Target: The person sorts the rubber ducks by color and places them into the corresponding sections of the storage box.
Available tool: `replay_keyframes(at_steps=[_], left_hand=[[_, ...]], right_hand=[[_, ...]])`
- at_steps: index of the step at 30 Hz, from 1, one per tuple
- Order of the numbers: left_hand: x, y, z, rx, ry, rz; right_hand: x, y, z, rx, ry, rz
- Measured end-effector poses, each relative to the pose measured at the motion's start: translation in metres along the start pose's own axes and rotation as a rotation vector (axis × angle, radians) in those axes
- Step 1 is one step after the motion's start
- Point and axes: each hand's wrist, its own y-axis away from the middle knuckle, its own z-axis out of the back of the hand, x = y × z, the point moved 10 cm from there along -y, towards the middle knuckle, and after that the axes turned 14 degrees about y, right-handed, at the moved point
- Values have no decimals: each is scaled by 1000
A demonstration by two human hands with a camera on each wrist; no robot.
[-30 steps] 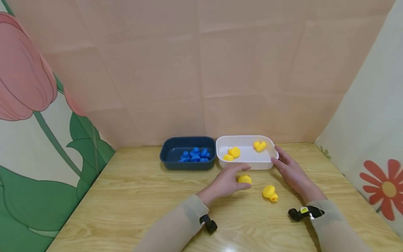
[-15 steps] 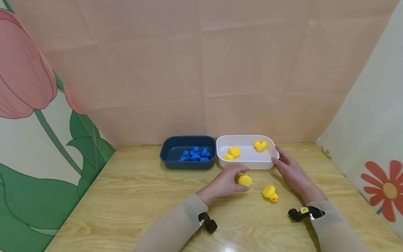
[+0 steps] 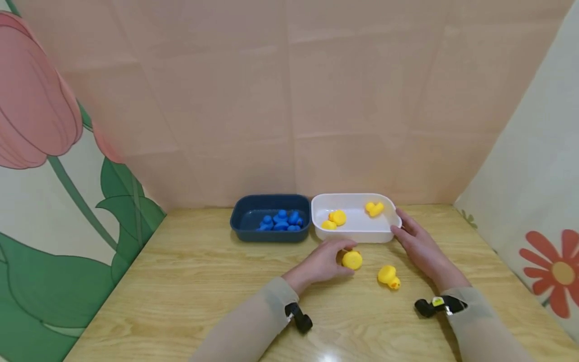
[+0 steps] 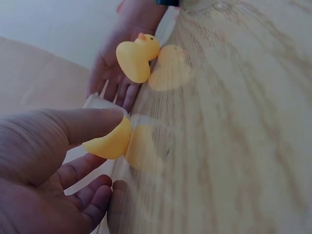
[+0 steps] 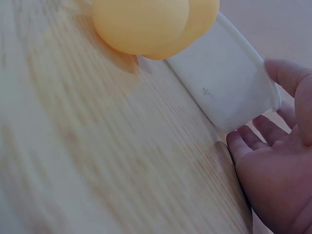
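Observation:
My left hand (image 3: 320, 262) pinches a yellow rubber duck (image 3: 352, 260) between thumb and fingers, just in front of the white tray (image 3: 353, 236). The duck's flat base faces the head camera. In the left wrist view, the thumb (image 4: 95, 123) covers part of this duck (image 4: 114, 144). My right hand (image 3: 420, 246) holds the right end of the white tray, thumb at the near corner and fingers round the end wall. Between the hands another yellow duck (image 3: 388, 277) lies on its side on the table, its orange beak toward me. Several yellow ducks (image 3: 337, 217) lie inside the white tray.
A dark blue tray (image 3: 239, 234) holding several blue ducks (image 3: 281, 219) stands left of the white one, close against it. Both stand at the back of the wooden table (image 3: 190, 281), before a pinkish covered wall (image 3: 226, 100). Patterned panels flank the table.
My left thumb and fingers have closed in on the duck, which has turned so its flat base shows. My right hand and the trays stay in place.

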Motion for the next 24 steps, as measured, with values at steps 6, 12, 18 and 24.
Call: replay_keyframes(at_steps=[6,12,18,24], left_hand=[[3,0,-3,17,-32,4],[4,-1,-5,22,-103,-13],[1,-1,-5,26,-147,-28],[0,-3,-3,24,-137,3]], right_hand=[[-2,1,-1,0,19,-7],[0,1,-3,3,16,-8],[0,1,-2,-3,28,-8],[-1,-3,0,4,-4,-13]])
